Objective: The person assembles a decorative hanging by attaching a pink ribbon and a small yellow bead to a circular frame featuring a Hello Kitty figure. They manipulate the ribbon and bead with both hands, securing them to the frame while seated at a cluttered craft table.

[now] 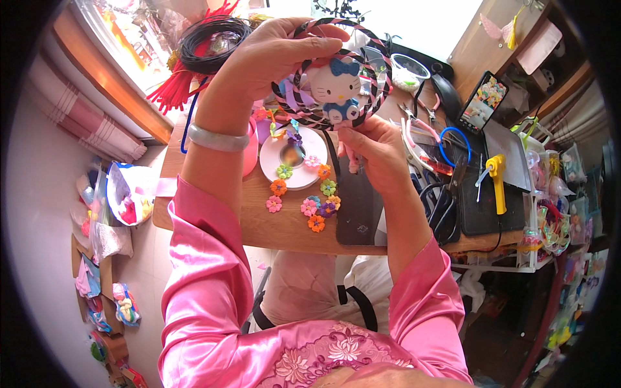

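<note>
Raised above the table, my left hand [276,58] holds the upper left side of wire hoops [386,65] wrapped in dark and pink striped ribbon. A Hello Kitty figure [339,87] with a blue bow and blue clothes sits at their front. My right hand [381,150] pinches the bottom of the hoops just under the figure. Something small and pink [353,167] hangs by its fingers, partly hidden. Beneath the hands, a garland of colourful crocheted flowers [316,223] trails over a white spool [271,160] on the wooden table [271,230].
Right of my hands lie pink-handled pliers [427,128], dark-handled scissors [444,213], a blue ring [469,145] and a yellow glue gun [496,184] on a dark mat. A phone [485,102] leans upright behind them. Black wire coils [194,53] and red tassels [170,92] are at the back left.
</note>
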The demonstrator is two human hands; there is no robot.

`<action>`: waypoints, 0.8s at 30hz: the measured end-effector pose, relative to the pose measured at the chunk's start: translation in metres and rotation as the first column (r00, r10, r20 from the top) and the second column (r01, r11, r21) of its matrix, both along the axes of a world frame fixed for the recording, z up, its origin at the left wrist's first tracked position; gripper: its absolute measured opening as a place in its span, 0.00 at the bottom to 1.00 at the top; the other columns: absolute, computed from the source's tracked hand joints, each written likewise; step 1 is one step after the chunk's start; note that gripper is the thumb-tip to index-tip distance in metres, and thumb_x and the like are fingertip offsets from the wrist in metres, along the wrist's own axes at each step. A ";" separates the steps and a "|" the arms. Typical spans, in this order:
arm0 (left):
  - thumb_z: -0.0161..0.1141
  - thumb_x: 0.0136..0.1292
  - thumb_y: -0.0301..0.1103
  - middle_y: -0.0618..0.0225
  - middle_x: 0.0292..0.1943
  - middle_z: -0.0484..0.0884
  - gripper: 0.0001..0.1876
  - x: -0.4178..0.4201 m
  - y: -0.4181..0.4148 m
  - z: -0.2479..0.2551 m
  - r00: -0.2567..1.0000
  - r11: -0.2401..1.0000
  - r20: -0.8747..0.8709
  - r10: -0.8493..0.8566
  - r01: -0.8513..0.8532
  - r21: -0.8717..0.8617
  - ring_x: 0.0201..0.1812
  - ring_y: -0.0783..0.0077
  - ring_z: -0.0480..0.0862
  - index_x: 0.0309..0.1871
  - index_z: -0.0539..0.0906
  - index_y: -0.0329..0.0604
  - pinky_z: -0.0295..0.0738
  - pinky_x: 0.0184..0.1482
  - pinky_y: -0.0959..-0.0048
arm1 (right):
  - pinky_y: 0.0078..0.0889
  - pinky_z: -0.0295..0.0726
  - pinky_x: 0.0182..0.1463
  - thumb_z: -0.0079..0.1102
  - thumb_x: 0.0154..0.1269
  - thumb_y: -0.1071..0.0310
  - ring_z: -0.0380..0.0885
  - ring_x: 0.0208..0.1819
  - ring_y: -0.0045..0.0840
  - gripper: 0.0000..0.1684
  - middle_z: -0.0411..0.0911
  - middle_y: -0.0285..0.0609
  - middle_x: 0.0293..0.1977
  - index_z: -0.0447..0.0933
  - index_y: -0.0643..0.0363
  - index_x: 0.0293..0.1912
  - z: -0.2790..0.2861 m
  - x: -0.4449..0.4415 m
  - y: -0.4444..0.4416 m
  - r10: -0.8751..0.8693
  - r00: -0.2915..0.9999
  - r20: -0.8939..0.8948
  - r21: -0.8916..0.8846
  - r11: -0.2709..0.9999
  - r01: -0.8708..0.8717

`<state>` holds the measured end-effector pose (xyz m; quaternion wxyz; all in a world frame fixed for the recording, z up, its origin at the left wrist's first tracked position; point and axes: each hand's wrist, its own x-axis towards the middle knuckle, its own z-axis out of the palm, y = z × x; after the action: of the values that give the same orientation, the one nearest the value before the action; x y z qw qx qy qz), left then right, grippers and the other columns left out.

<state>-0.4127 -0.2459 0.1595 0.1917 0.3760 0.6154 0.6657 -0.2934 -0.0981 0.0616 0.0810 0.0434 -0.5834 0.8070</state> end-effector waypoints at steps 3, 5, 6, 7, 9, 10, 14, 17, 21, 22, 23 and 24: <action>0.60 0.58 0.33 0.70 0.33 0.80 0.17 0.000 0.000 0.006 0.999 0.995 -0.039 0.038 -0.042 -0.093 0.34 0.84 0.77 0.48 0.76 0.33 0.72 0.36 0.84 | 0.15 0.65 0.17 0.60 0.57 0.70 0.68 0.15 0.14 0.10 0.75 0.40 0.22 0.76 0.67 0.36 0.000 0.000 0.004 0.001 0.999 0.048 0.038 0.999 -0.003; 0.59 0.59 0.32 0.67 0.35 0.80 0.17 -0.003 -0.004 0.003 0.999 0.995 0.010 0.048 -0.047 -0.088 0.38 0.80 0.79 0.49 0.75 0.31 0.74 0.40 0.81 | 0.16 0.66 0.18 0.60 0.57 0.69 0.68 0.15 0.14 0.11 0.75 0.40 0.22 0.76 0.68 0.36 0.001 -0.002 0.002 0.051 0.996 0.067 0.053 0.997 -0.055; 0.58 0.59 0.31 0.67 0.35 0.80 0.16 -0.002 -0.007 0.003 0.998 0.995 0.023 0.057 -0.055 -0.085 0.37 0.80 0.80 0.49 0.75 0.31 0.74 0.40 0.82 | 0.15 0.64 0.17 0.61 0.56 0.69 0.68 0.16 0.13 0.11 0.75 0.39 0.22 0.76 0.68 0.36 0.001 -0.004 -0.003 0.058 0.997 0.058 -0.004 0.998 -0.058; 0.58 0.60 0.31 0.67 0.35 0.80 0.16 0.001 -0.008 0.005 0.997 0.994 0.032 0.068 -0.065 -0.085 0.37 0.80 0.80 0.49 0.76 0.32 0.74 0.39 0.82 | 0.15 0.64 0.17 0.62 0.56 0.69 0.67 0.16 0.12 0.10 0.75 0.37 0.22 0.77 0.67 0.36 0.002 -0.004 -0.004 0.033 0.998 0.053 0.051 0.998 -0.036; 0.57 0.60 0.30 0.66 0.36 0.80 0.15 0.002 -0.006 0.004 0.997 0.997 0.066 0.046 -0.042 -0.066 0.37 0.80 0.80 0.48 0.76 0.32 0.74 0.39 0.83 | 0.14 0.63 0.16 0.62 0.56 0.70 0.67 0.16 0.12 0.10 0.75 0.36 0.22 0.77 0.67 0.35 0.002 -0.004 -0.003 0.047 0.998 0.043 0.019 0.999 -0.048; 0.57 0.60 0.30 0.65 0.36 0.80 0.14 0.002 -0.005 0.004 0.995 0.998 0.082 0.049 -0.045 -0.054 0.37 0.80 0.80 0.48 0.76 0.33 0.74 0.39 0.83 | 0.14 0.63 0.16 0.62 0.56 0.70 0.67 0.16 0.12 0.09 0.75 0.36 0.22 0.77 0.67 0.35 0.003 -0.002 -0.001 0.035 0.998 0.043 0.012 0.999 -0.036; 0.58 0.59 0.29 0.66 0.38 0.81 0.14 0.001 0.001 0.004 0.998 1.000 0.066 0.009 -0.007 -0.022 0.38 0.81 0.80 0.48 0.77 0.34 0.75 0.39 0.84 | 0.13 0.64 0.16 0.62 0.56 0.71 0.68 0.16 0.12 0.09 0.74 0.35 0.21 0.77 0.66 0.35 0.002 -0.002 0.000 0.040 0.997 0.071 -0.002 0.999 -0.040; 0.58 0.59 0.28 0.67 0.38 0.81 0.14 0.001 0.001 0.003 0.996 0.999 0.079 0.033 -0.031 -0.029 0.38 0.81 0.80 0.48 0.77 0.34 0.74 0.39 0.85 | 0.14 0.65 0.15 0.62 0.56 0.72 0.68 0.16 0.12 0.09 0.74 0.36 0.21 0.77 0.67 0.35 0.003 -0.002 0.000 0.036 0.996 0.083 0.007 0.999 -0.037; 0.58 0.59 0.28 0.66 0.37 0.81 0.14 0.003 -0.001 0.005 0.997 0.997 0.056 0.058 -0.055 -0.059 0.38 0.78 0.81 0.47 0.77 0.34 0.76 0.40 0.81 | 0.14 0.65 0.16 0.62 0.56 0.71 0.68 0.16 0.13 0.09 0.73 0.36 0.21 0.77 0.67 0.35 0.003 -0.002 -0.003 0.022 0.998 0.058 0.003 1.000 -0.023; 0.58 0.59 0.28 0.66 0.37 0.81 0.14 0.003 -0.001 0.004 0.996 0.998 0.072 0.047 -0.043 -0.052 0.37 0.78 0.81 0.47 0.77 0.33 0.76 0.40 0.81 | 0.14 0.65 0.16 0.62 0.55 0.71 0.68 0.16 0.13 0.09 0.73 0.36 0.20 0.77 0.67 0.35 0.003 -0.003 -0.004 0.027 0.998 0.051 0.004 1.000 -0.027; 0.58 0.59 0.28 0.65 0.37 0.81 0.14 0.002 -0.001 0.003 0.995 0.998 0.088 0.036 -0.032 -0.045 0.37 0.78 0.81 0.47 0.77 0.33 0.76 0.40 0.81 | 0.14 0.65 0.18 0.63 0.55 0.70 0.68 0.17 0.12 0.09 0.74 0.34 0.21 0.78 0.66 0.34 0.002 -0.003 -0.003 0.035 0.997 0.067 0.005 0.999 -0.036; 0.58 0.58 0.28 0.65 0.37 0.81 0.14 0.001 -0.002 0.002 0.994 0.999 0.102 0.031 -0.027 -0.036 0.37 0.77 0.81 0.47 0.77 0.33 0.76 0.40 0.80 | 0.14 0.65 0.21 0.63 0.54 0.69 0.68 0.19 0.11 0.09 0.74 0.32 0.21 0.78 0.65 0.34 0.003 -0.002 -0.002 0.049 0.996 0.080 0.007 0.999 -0.050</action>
<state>-0.4113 -0.2476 0.1613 0.2197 0.3289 0.6216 0.6761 -0.2959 -0.1000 0.0641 0.0375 0.0262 -0.5885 0.8072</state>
